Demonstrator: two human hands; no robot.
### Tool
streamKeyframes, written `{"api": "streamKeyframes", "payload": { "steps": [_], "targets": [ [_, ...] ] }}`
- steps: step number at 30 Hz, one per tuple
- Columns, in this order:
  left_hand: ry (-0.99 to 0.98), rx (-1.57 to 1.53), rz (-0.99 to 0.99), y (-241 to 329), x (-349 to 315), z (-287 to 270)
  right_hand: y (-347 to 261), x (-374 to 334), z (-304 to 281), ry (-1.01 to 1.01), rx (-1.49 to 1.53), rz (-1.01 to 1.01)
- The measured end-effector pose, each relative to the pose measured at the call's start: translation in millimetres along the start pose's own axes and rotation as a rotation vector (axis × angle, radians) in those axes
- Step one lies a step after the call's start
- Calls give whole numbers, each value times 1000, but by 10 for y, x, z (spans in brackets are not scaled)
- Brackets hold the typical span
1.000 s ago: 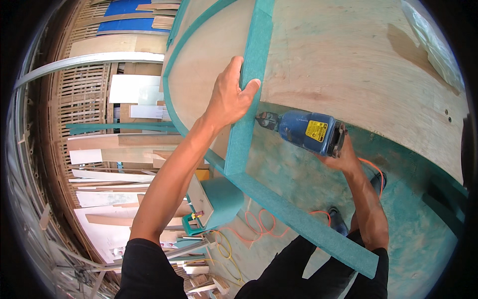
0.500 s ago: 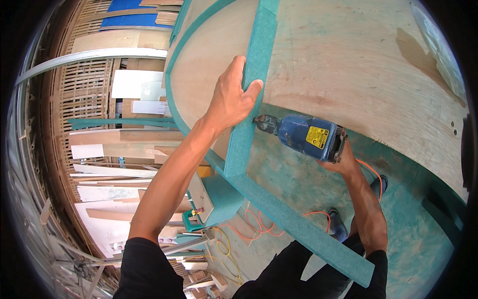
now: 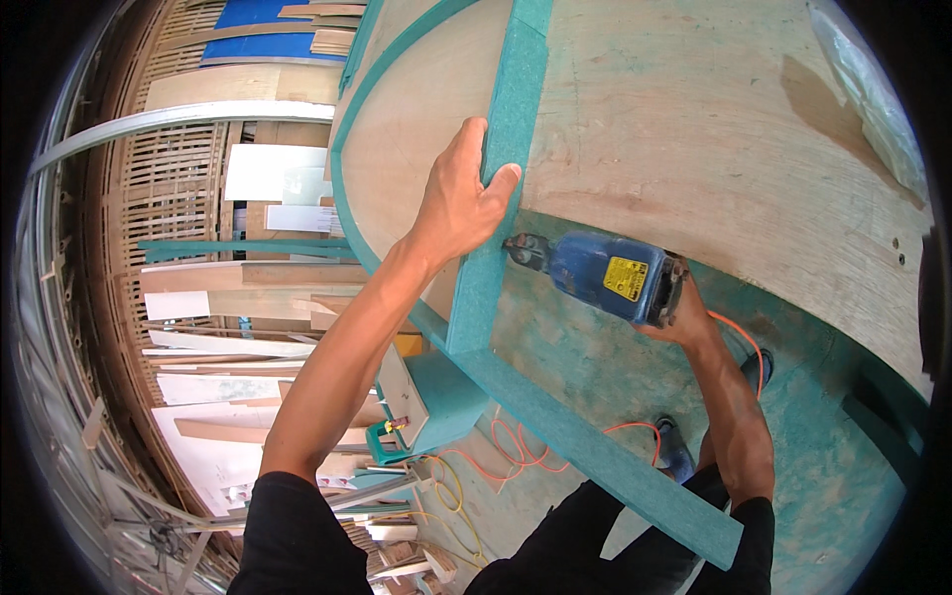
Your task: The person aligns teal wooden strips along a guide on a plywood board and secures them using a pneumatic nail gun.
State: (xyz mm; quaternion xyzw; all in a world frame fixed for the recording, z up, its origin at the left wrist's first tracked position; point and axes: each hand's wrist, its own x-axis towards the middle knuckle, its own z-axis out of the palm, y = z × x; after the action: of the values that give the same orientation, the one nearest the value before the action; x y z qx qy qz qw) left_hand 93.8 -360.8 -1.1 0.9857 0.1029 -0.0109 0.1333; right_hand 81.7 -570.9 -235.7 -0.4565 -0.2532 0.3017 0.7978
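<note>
My left hand [image 3: 461, 203] is closed round a teal-green board strip [image 3: 481, 293], with the thumb on its near face and the other fingers partly hidden at the far side. In my right hand [image 3: 684, 315] is a blue nail gun [image 3: 600, 273] with a yellow label, held sideways. Its nose meets the right side of the strip, just below my left thumb. The fingers round its handle are mostly hidden. A second green strip [image 3: 595, 451] joins the first at its lower end and slants down to the right. Behind my left hand lies a curved green-edged panel [image 3: 402, 129].
A plywood sheet [image 3: 694, 119] spans the upper right, with clear plastic [image 3: 863, 99] at its edge. An orange hose [image 3: 739, 332] trails over the floor near my feet. Stacked boards [image 3: 228, 302] stand at left. A green box [image 3: 441, 397] sits below the strips' joint.
Almost nothing moves. Both hands keep their hold, and the nail gun's nose stays against the strip; the gun's body shifts very slightly.
</note>
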Motion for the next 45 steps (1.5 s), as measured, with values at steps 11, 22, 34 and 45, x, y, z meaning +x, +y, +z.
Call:
{"api": "streamKeyframes", "payload": {
  "steps": [11,22,34,45],
  "targets": [
    [-2,34,-7,0,-23,-33,-294,-2,174,-6,-288,-331],
    [27,40,16,-6,-19,31,-264,-77,230,-17,-293,-364],
    [67,29,74,-110,-23,68,181,-641,563,9,-96,-181],
    [66,72,20,-69,-14,60,-72,-526,565,-189,-54,-46]
  ]
}}
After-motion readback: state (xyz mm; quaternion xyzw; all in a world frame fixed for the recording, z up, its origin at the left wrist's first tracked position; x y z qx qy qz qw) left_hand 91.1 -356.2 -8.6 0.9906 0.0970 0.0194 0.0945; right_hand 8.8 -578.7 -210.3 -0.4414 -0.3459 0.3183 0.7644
